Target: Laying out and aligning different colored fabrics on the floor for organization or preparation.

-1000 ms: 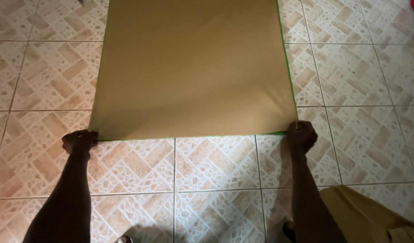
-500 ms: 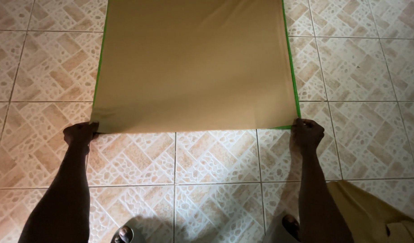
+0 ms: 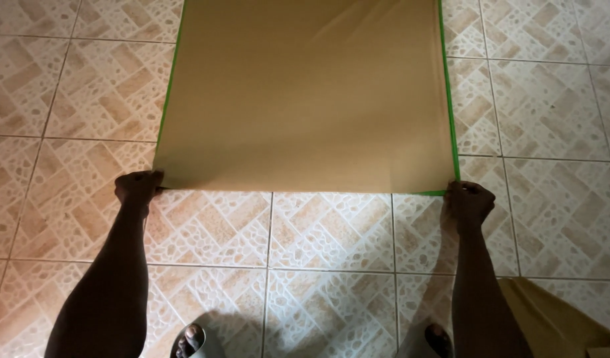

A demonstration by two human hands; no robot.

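A large tan cloth [image 3: 305, 99] lies spread flat on the patterned tile floor, with a thin green layer showing along its left and right edges. My left hand [image 3: 137, 187] pinches its near left corner. My right hand [image 3: 469, 201] pinches its near right corner. Both arms reach straight down from the bottom of the view. The cloth's far end runs out of the frame at the top.
Beige and white patterned floor tiles [image 3: 331, 265] surround the cloth. Another piece of tan fabric [image 3: 563, 321] sits at the bottom right beside my right arm. My toes [image 3: 189, 339] show at the bottom edge.
The cloth's near edge sits slightly higher in the view than a second ago, and more green shows along the left edge. Both hands stay on the corners.
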